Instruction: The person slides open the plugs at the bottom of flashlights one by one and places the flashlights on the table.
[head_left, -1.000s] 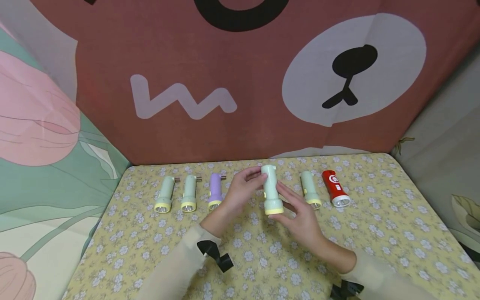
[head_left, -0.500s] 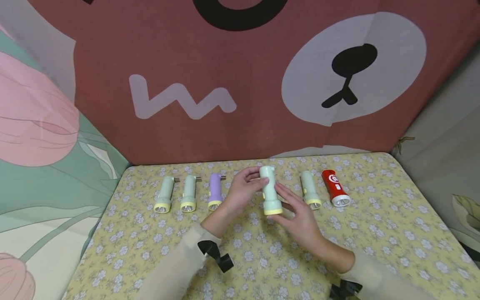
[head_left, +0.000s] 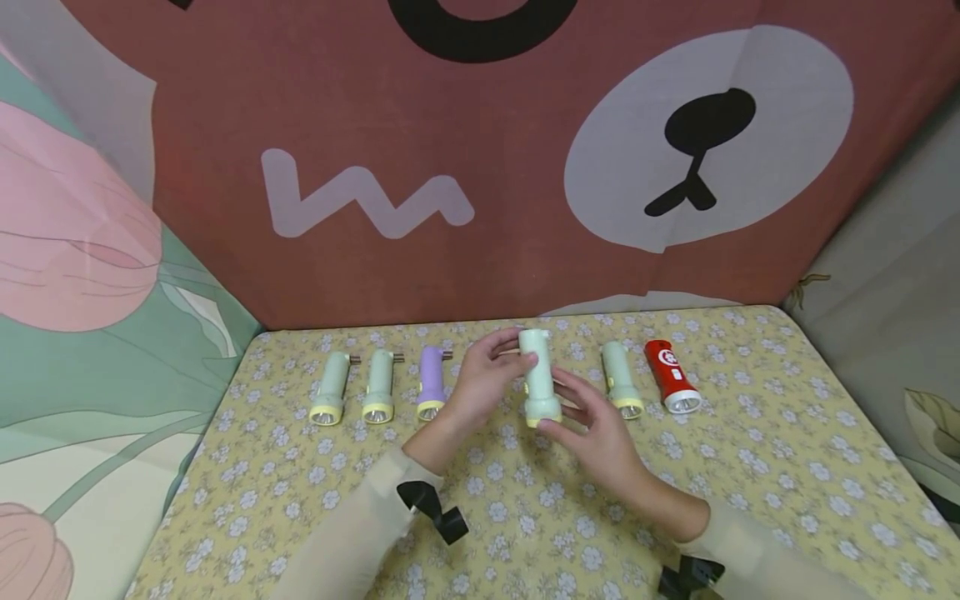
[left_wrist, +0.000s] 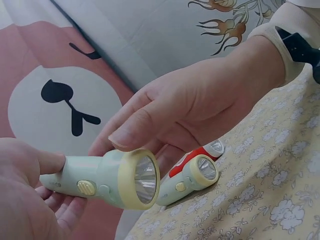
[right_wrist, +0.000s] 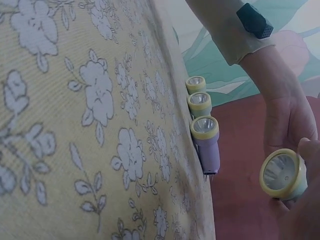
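A mint-green flashlight (head_left: 537,379) with a pale yellow lens ring is held above the table, lens end toward me and lower. My left hand (head_left: 483,379) grips its tail end between thumb and fingers. The thumb of my right hand (head_left: 600,429) lies on the lens ring, with its fingers along the far side of the barrel. A ribbed yellow switch (left_wrist: 86,187) and the unlit lens (left_wrist: 146,180) show in the left wrist view. Closest to my right hand lies another mint flashlight (head_left: 619,375).
A red flashlight (head_left: 670,375) with a white ring lies at the right. At the left, two mint flashlights (head_left: 332,385) and a purple one (head_left: 431,379) lie in a row, with metal prongs out. A flowered cloth (head_left: 495,533) covers the table; a bear-print curtain (head_left: 510,267) hangs behind.
The held flashlight has shifted slightly left. My right thumb has moved from under the lens ring up onto its face side, and the lens end has tipped a little. The other flashlights have stayed put.
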